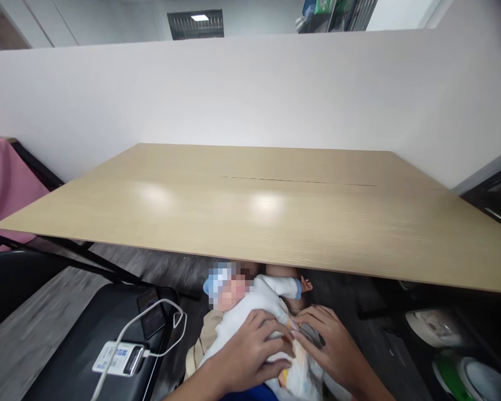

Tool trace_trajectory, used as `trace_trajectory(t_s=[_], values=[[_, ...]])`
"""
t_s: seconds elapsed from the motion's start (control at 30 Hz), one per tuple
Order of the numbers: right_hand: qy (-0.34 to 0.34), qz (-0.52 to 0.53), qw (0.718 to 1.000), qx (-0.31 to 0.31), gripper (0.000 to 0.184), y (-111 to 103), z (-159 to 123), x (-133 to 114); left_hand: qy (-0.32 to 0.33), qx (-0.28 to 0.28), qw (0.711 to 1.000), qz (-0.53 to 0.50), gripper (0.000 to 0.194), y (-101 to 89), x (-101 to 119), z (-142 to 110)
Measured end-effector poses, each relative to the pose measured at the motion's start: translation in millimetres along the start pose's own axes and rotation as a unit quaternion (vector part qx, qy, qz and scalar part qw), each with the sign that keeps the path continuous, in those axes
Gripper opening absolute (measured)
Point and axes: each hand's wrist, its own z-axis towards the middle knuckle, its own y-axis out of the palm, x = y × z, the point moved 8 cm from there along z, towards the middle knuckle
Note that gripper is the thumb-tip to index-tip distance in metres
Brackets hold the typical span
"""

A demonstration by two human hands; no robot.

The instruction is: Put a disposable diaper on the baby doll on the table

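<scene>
Bending over the doll (262,301), I have both hands on the printed cloth (304,365) at its lower body. The doll lies on my lap, its head away from me and to the left, one arm (280,286) stretched out to the right. My left hand (264,346) lies over the cloth, fingers bent and slightly parted; my right hand (332,341) meets it from the other side, thumb and forefinger tips close together. Whether either grip is pinching the fabric, I can't tell.

I judge the doll could slide or roll off if I tugged harder with one hand than the other, since my lap gives it an uneven bed. The cloth might bunch up if my fingers worked against each other.

Left of the doll, a chair (86,314) holds a phone (151,314) and a power bank (119,358); a snag on its white cable (121,336) could drag that down. Beyond the doll stands the counter (250,223), whose near edge could knock its head if I lifted carelessly.
</scene>
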Motion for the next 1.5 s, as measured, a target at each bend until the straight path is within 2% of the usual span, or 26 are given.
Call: trace_trajectory(t_s=[0.23, 0.33, 0.47, 0.57, 0.67, 0.8, 0.97, 1.07, 1.23, 1.33, 1.5], values=[[-0.05, -0.041, 0.998, 0.014, 0.022, 3, 11, -7, -0.014, -0.013, 0.999, -0.031, 0.021, -2.6, 3, 0], [-0.04, -0.033, 0.998, 0.046, 0.023, -1, 17, 10, -0.017, -0.007, 0.999, -0.044, 0.021, -6.0, 2, -2], [0.011, -0.009, 0.994, 0.111, 0.027, -10, 28, 42, -0.026, -0.023, 0.995, -0.095, 0.019, -20.7, 2, -10], [0.031, 0.009, 0.989, 0.143, 0.025, -11, 36, 48, -0.05, -0.04, 0.991, -0.117, 0.017, -34.4, 3, -17], [0.022, 0.031, 0.99, 0.134, 0.021, -5, 39, 32, -0.064, -0.031, 0.994, -0.085, 0.017, -40.2, 3, -18], [-0.022, 0.075, 0.993, 0.094, 0.026, 4, 36, -3, -0.04, -0.036, 0.998, -0.017, 0.023, -24.6, 1, -10], [-0.059, 0.107, 0.992, 0.012, 0.034, 20, 29, -31, -0.017, -0.018, 0.999, 0.03, 0.011, -15.1, -4, -4], [-0.069, 0.117, 0.991, -0.017, 0.039, 28, 29, -38, -0.008, -0.011, 0.999, 0.037, 0.009, -17.0, -1, -4], [-0.052, 0.153, 0.987, -0.01, 0.033, 27, 34, -35, -0.026, -0.01, 0.997, 0.066, 0.018, -11.8, 0, -5], [-0.043, 0.169, 0.985, -0.011, 0.032, 26, 35, -33, -0.024, -0.002, 0.997, 0.077, 0.013, -7.7, -1, -4], [-0.067, 0.128, 0.989, -0.01, 0.033, 25, 34, -40, -0.007, -0.009, 0.999, 0.033, 0.009, -18.9, 8, -7]])
